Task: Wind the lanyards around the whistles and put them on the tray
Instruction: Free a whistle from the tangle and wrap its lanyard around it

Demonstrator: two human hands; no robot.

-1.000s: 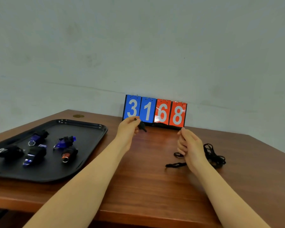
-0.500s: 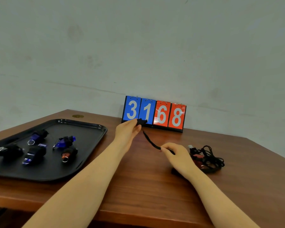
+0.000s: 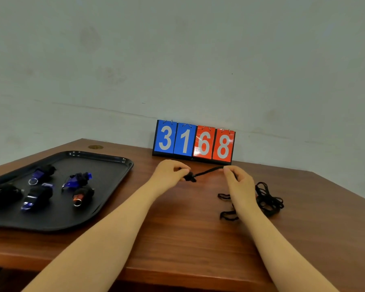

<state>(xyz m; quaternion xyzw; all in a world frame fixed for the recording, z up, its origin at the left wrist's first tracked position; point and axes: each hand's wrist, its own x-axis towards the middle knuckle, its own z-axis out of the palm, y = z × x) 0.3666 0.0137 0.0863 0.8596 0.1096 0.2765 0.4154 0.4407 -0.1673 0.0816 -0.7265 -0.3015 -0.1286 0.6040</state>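
In front of the flip scoreboard (image 3: 193, 141) reading 3168, the person holds a small black whistle (image 3: 189, 177) above the brown table (image 3: 177, 239). The left hand (image 3: 170, 173) pinches the whistle between thumb and curled fingertips, just below the board's blue cards. The right hand (image 3: 238, 182) sits under the red cards, its fingers closed on the black lanyard (image 3: 209, 171), which runs taut from the whistle up to that pinch; the rest of the cord trails down behind the wrist and lies in loose kinks on the wood. Just right of that hand, further from the scoreboard, a tangled heap of black lanyards (image 3: 269, 199) rests on the table, with a hint of red showing at its edge. Well to the left of the scoreboard lies a black tray (image 3: 106, 163) holding five wrapped whistles (image 3: 78, 179), blue, black and one orange-tipped, each bound in black cord. A round brass fitting (image 3: 95, 147) is set in the tabletop beyond the tray.
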